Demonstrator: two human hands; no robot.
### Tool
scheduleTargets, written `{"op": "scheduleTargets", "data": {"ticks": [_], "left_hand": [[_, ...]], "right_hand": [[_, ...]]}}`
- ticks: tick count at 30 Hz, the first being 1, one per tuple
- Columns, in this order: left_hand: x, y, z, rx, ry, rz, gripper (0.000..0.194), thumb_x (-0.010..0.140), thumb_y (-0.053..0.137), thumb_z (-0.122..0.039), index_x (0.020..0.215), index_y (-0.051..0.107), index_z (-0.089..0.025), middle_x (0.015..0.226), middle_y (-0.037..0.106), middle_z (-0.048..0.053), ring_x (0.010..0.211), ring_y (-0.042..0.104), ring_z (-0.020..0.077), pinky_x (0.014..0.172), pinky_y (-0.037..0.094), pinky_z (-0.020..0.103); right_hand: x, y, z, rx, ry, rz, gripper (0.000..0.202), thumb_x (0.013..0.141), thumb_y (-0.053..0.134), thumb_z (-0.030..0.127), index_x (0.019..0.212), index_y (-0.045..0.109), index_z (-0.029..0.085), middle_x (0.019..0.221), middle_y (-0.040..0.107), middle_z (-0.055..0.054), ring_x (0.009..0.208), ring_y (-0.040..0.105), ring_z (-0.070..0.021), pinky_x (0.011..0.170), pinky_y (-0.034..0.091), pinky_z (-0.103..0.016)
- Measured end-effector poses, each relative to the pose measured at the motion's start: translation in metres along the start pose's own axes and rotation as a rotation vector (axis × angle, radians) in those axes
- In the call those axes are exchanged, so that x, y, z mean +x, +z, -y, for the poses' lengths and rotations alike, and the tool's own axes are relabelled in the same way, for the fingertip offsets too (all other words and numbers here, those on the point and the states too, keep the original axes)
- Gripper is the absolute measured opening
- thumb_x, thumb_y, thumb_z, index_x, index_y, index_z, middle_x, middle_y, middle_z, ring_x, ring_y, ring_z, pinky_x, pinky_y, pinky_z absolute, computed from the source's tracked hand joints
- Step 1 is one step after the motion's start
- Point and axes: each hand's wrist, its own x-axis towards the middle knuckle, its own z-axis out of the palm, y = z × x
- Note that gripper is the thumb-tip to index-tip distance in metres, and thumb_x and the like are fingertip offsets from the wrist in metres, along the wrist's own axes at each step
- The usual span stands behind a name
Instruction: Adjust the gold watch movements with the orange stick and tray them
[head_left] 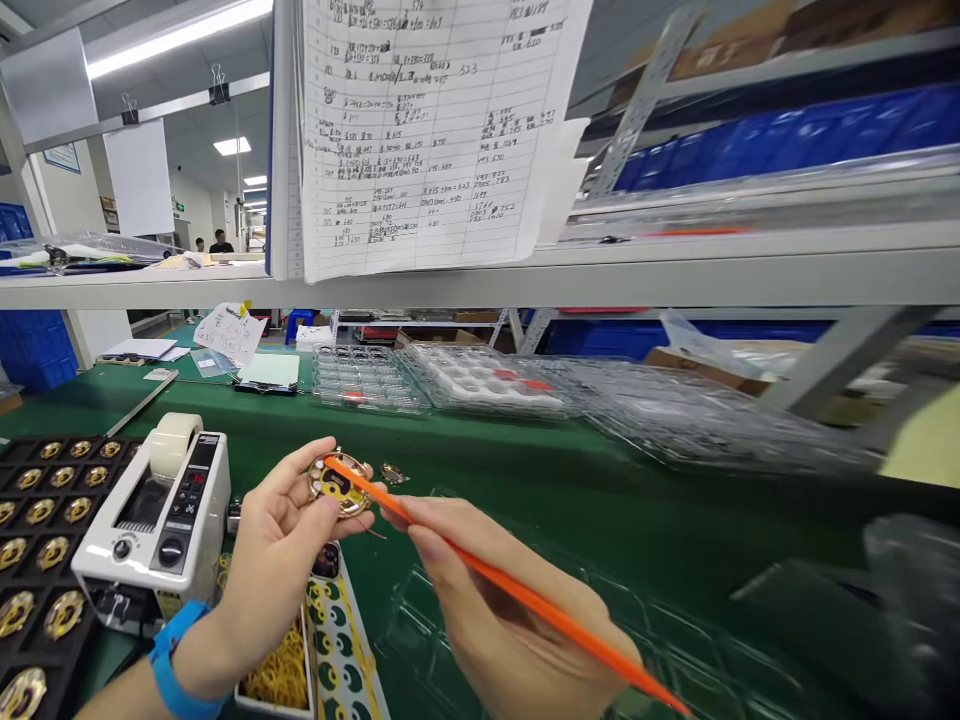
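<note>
Fingers of the left hand [281, 530] pinch a round gold-coloured part [339, 485] with a yellow patch on its face, thumb on the near rim and fingertips curled round the far edge, holding it up above the green bench mat [525, 470]. The right hand [495, 600] grips a thin orange stick [510, 585] pen-fashion between thumb and fingers; the stick's tip lies on the upper left of the part's face, its long shaft running down to the lower right past the wrist. A blue band [174, 660] circles the left wrist. Just behind the held part, a second small gold piece [392, 473] lies on the mat. Under the left hand sit a strip of yellow-and-black stickers [341, 640] and a bin of yellow rubber bands [285, 675]. Left of that stands a white tape dispenser [161, 520] with a roll on top, and beside it a black tray [45, 540] holding rows of gold parts. Clear plastic trays [480, 380] line the far side of the bench. A handwritten sheet [427, 130] hangs from the shelf [675, 275] overhead; a person in dark clothes [220, 241] stands far off at the back of the hall
</note>
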Motion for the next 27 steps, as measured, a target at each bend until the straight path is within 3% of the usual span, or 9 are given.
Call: {"op": "scheduleTargets", "data": {"ticks": [5,8,10,13,16,18,20,23,27], "left_hand": [[0.005,-0.001,-0.001,-0.045,-0.012,-0.03,0.03,0.082,0.067,-0.02,0.112,0.068,-0.017,0.1,0.078,0.008,0.097,0.074,0.0242,0.079,0.06,0.028],[0.007,-0.005,-0.001,-0.019,-0.023,-0.044,0.027,0.081,0.066,-0.018,0.107,0.071,-0.017,0.096,0.079,0.007,0.094,0.075,0.0243,0.077,0.06,0.03],[0.01,-0.007,-0.001,0.011,-0.022,-0.044,0.027,0.079,0.068,-0.018,0.106,0.071,-0.017,0.093,0.079,0.007,0.09,0.075,0.0245,0.074,0.06,0.03],[0.013,-0.009,0.0,0.08,-0.021,-0.024,0.026,0.077,0.073,-0.019,0.102,0.071,-0.016,0.089,0.078,0.007,0.08,0.076,0.0228,0.066,0.06,0.027],[0.014,-0.009,0.0,0.152,-0.024,-0.001,0.018,0.077,0.073,-0.018,0.094,0.07,-0.016,0.08,0.077,0.005,0.073,0.076,0.0211,0.057,0.058,0.023],[0.014,-0.008,0.001,0.204,-0.014,0.005,0.012,0.076,0.072,-0.017,0.088,0.069,-0.016,0.073,0.075,0.003,0.068,0.075,0.0202,0.051,0.056,0.021],[0.013,-0.007,0.002,0.266,0.009,-0.005,0.009,0.075,0.07,-0.014,0.083,0.067,-0.016,0.069,0.072,0.002,0.062,0.074,0.0184,0.045,0.051,0.019],[0.013,-0.008,0.007,0.35,0.072,-0.034,0.007,0.075,0.068,-0.012,0.079,0.065,-0.018,0.065,0.069,-0.001,0.054,0.069,0.0141,0.041,0.044,0.017],[0.011,-0.007,0.012,0.477,0.16,-0.048,0.005,0.081,0.065,-0.017,0.082,0.07,-0.019,0.07,0.071,0.0,0.051,0.063,0.0116,0.046,0.05,0.021]], "right_hand": [[0.006,-0.005,-0.005,-0.136,-0.402,0.263,0.036,0.085,0.055,-0.004,0.114,0.067,0.013,0.093,0.076,-0.011,0.091,0.072,-0.0225,0.072,0.063,-0.031],[0.008,-0.01,-0.006,-0.184,-0.508,0.351,0.032,0.088,0.051,-0.001,0.114,0.067,0.011,0.095,0.076,-0.014,0.095,0.072,-0.0245,0.074,0.063,-0.033],[0.008,-0.013,-0.004,-0.154,-0.403,0.347,0.034,0.088,0.053,0.001,0.114,0.067,0.017,0.095,0.075,-0.011,0.091,0.072,-0.0232,0.07,0.062,-0.033],[0.005,-0.017,0.001,-0.027,-0.101,0.181,0.038,0.087,0.057,0.002,0.114,0.068,0.027,0.095,0.073,-0.005,0.084,0.069,-0.0191,0.067,0.058,-0.031],[0.003,-0.019,0.004,0.063,0.117,-0.003,0.029,0.095,0.05,0.011,0.107,0.07,0.028,0.092,0.07,-0.004,0.08,0.066,-0.0186,0.071,0.054,-0.034],[0.003,-0.02,0.004,0.037,0.184,-0.023,0.03,0.1,0.042,0.02,0.1,0.071,0.026,0.092,0.067,-0.006,0.083,0.064,-0.0206,0.072,0.052,-0.037],[0.003,-0.018,0.003,-0.047,0.165,-0.01,0.032,0.101,0.038,0.024,0.092,0.069,0.023,0.092,0.064,-0.008,0.087,0.063,-0.0223,0.071,0.051,-0.037],[0.001,-0.011,0.004,-0.173,-0.002,0.084,0.023,0.099,0.041,0.016,0.093,0.063,0.02,0.082,0.062,-0.006,0.075,0.061,-0.0177,0.062,0.049,-0.03],[-0.005,0.003,0.003,-0.353,-0.178,0.198,0.015,0.093,0.051,0.007,0.101,0.06,0.017,0.068,0.06,-0.002,0.056,0.055,-0.0127,0.048,0.042,-0.024]]}}
